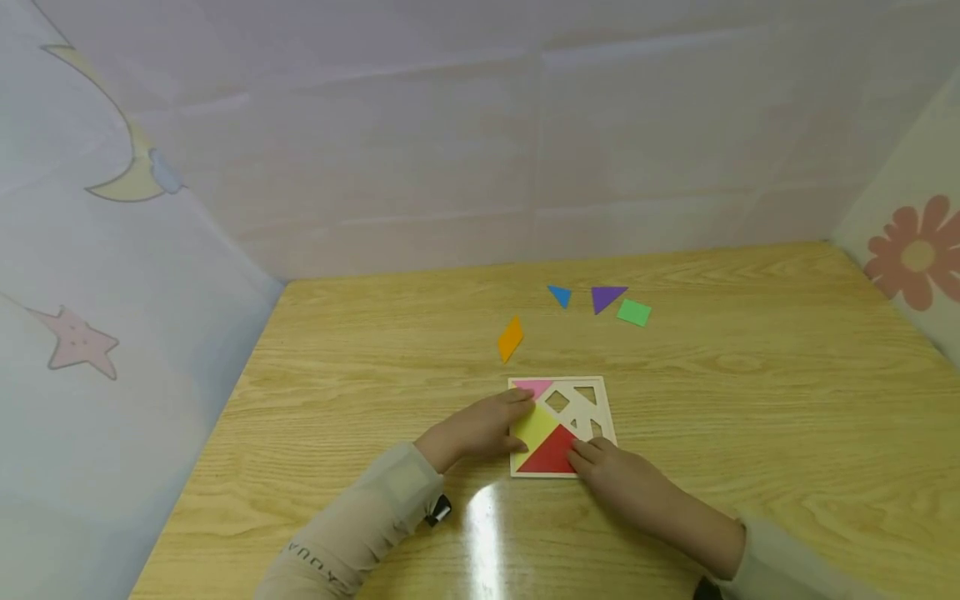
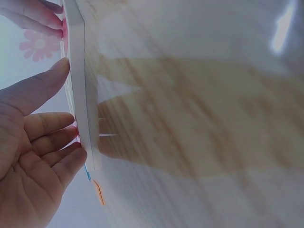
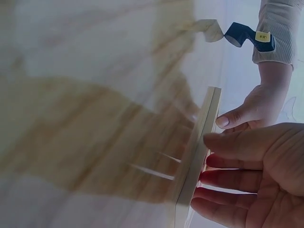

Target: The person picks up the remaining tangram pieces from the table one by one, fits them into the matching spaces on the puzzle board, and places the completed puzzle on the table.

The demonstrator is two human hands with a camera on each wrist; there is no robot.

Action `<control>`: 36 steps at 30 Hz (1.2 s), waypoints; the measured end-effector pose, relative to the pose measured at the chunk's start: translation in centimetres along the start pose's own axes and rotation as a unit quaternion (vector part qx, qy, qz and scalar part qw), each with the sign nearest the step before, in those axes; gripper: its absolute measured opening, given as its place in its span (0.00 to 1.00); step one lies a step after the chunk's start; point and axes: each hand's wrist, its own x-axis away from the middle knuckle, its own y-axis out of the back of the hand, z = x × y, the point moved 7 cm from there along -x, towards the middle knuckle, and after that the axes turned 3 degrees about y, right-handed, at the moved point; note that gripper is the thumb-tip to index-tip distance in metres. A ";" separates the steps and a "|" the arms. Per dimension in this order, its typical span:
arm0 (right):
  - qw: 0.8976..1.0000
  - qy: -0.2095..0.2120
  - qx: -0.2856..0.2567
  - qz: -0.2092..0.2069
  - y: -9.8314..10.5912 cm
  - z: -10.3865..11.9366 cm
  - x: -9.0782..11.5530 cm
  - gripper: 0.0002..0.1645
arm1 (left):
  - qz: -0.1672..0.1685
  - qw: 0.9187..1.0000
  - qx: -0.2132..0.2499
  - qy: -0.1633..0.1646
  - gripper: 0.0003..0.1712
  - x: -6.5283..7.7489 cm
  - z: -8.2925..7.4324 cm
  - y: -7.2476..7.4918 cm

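A square wooden tangram board [image 1: 576,406] lies on the table with a pink triangle [image 1: 544,387], a yellow triangle [image 1: 534,427] and a red triangle [image 1: 551,452] seated in it. Across its left side, my left hand [image 1: 482,427] touches the pink and yellow pieces with extended fingers, thumb near the lower left. My right hand [image 1: 633,490] has its fingertips on the right part of the red triangle. In the left wrist view, the left fingers [image 2: 52,137] rest along the board's face. From the right wrist, the right fingers [image 3: 232,178] touch the red surface.
Beyond the board lie an orange parallelogram [image 1: 511,340], a blue triangle [image 1: 560,295], a purple triangle [image 1: 606,297] and a green piece [image 1: 634,312]. Several cutouts show in the board's right half. A cloth backdrop [image 1: 420,167] stands behind the wooden table [image 1: 337,358].
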 end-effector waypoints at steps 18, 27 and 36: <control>0.996 -0.061 -0.066 0.007 0.2 -0.9 0.5 0.17 | 0.006 1.000 0.013 0.003 0.37 0.0 0.2 0.0; 0.995 -0.079 -0.045 -0.041 0.8 -1.3 0.8 0.12 | 0.009 1.000 0.023 0.000 0.36 -0.1 0.3 -0.1; 0.988 -0.137 -0.075 -0.016 0.6 -2.2 1.1 0.12 | -0.002 0.999 0.029 -0.019 0.35 0.0 0.1 0.2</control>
